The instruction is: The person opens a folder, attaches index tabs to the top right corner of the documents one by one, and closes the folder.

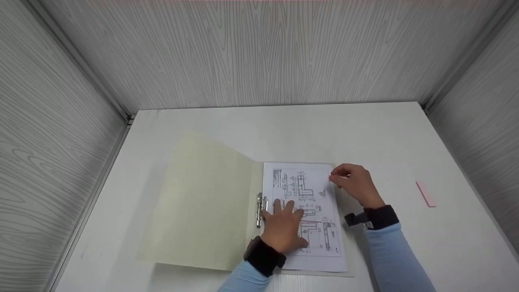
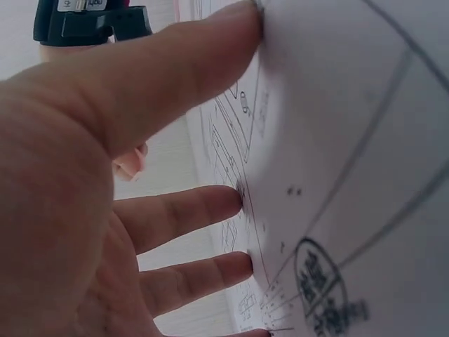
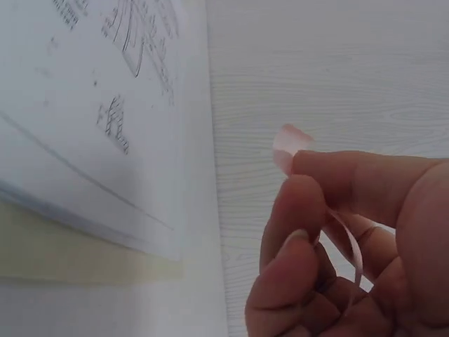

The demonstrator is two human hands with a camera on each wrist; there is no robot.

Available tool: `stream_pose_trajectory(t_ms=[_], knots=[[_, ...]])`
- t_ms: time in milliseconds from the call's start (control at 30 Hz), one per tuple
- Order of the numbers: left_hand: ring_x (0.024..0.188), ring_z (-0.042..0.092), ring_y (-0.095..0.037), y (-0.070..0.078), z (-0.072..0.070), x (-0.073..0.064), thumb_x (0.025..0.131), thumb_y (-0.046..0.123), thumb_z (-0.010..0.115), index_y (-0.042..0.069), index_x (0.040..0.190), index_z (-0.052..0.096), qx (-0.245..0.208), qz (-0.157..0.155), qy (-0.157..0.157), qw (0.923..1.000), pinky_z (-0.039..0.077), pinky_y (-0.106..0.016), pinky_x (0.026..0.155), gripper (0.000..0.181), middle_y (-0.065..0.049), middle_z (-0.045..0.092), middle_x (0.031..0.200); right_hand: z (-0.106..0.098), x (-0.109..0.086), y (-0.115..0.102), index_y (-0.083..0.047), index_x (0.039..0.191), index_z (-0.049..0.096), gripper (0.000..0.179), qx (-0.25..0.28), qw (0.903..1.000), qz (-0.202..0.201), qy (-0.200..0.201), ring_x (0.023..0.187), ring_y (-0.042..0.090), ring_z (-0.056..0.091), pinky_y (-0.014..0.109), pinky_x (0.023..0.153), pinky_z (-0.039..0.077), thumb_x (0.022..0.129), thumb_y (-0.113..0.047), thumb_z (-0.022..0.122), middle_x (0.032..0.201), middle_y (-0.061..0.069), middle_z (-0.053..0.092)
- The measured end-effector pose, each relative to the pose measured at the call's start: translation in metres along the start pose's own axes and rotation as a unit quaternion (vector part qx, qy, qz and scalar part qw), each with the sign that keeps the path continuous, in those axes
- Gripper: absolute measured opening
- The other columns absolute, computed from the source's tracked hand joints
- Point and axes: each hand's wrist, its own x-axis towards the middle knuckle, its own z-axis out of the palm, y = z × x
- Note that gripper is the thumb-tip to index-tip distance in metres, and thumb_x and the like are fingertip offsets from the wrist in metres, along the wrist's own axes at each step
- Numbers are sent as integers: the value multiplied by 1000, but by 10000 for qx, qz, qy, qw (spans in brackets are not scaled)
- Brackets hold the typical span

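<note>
White table (image 1: 385, 134) | open cream folder (image 1: 206, 202) bears printed drawing (image 1: 320, 202) | left hand (image 1: 283, 228) rests spread on drawing | right hand (image 1: 357, 184) pinches pink strip (image 3: 286, 144) near drawing's right edge

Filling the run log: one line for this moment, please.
left grip: spread on drawing; right grip: pinching pink strip; folder: open

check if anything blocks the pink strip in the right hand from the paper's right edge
Nothing visible does: the right hand pinches the strip near the upper right edge of the paper, and no object shows between them. The left hand rests farther left on it, out of the way.
</note>
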Motion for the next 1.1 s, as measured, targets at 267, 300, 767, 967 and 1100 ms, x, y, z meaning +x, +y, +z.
stream_pose_trajectory(t_ms=[267,300,767,967,1100], knots=[[115,45,-46,-2,-5,0,56,61,83,18,123,62,157,-293,-119,9994,38,-75,76,83,-10,53,120,11,20,1,-11,91,68,12,-192,9995,258,-42,93,25,57,36,72,47,84,-21,72,101,5,67],[113,45,-45,-2,-5,0,56,62,82,18,123,62,222,-306,-120,9992,39,-74,75,83,-10,54,119,13,22,-1,-11,90,68,12,-162,9994,299,-65,92,25,57,36,72,48,84,-21,72,101,6,67],[131,33,-44,-1,1,1,59,50,87,5,124,56,-339,-28,-89,9994,38,-62,93,85,-14,42,143,41,48,-10,-7,93,68,13,-299,9942,881,-545,67,22,57,31,58,45,83,-17,68,80,8,62],[129,34,-49,0,1,2,59,53,86,6,121,57,-173,-7,-91,9998,38,-67,88,83,-17,44,139,47,53,-12,-8,92,68,12,-466,9927,946,-577,70,22,58,31,59,46,82,-15,69,83,9,63],[128,36,-48,1,0,1,59,54,85,6,121,57,-82,81,-29,9999,39,-67,85,83,-17,45,138,51,58,-9,-9,91,68,12,-571,9920,950,-601,74,24,58,32,61,47,82,-17,69,87,9,63]])
